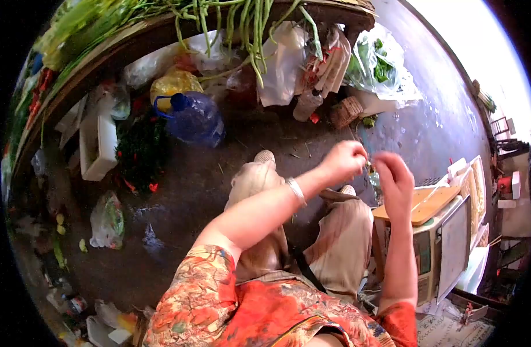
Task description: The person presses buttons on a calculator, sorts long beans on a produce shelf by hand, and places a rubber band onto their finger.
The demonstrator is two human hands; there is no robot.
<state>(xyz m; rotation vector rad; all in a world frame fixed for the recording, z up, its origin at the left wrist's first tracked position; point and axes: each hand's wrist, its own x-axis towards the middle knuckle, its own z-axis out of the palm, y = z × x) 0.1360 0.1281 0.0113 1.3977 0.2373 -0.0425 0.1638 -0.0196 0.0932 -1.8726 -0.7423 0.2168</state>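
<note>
My left hand (344,159), with a bracelet on its wrist, is held out over my knees, fingers curled together. Just to its right, my right hand (395,175) is bent with its fingertips turned toward the left one. A small gap lies between the two. Whatever the fingertips pinch, if anything, is too small to make out. Below my right hand is a wooden board (432,203) on top of a box (425,254).
Long green beans (251,34) hang from a wooden shelf (104,51). A blue water jug (195,118) stands on the floor, near a white foam box (99,144). A bag of greens (376,66) is at the upper right, a plastic bag (108,221) at the left.
</note>
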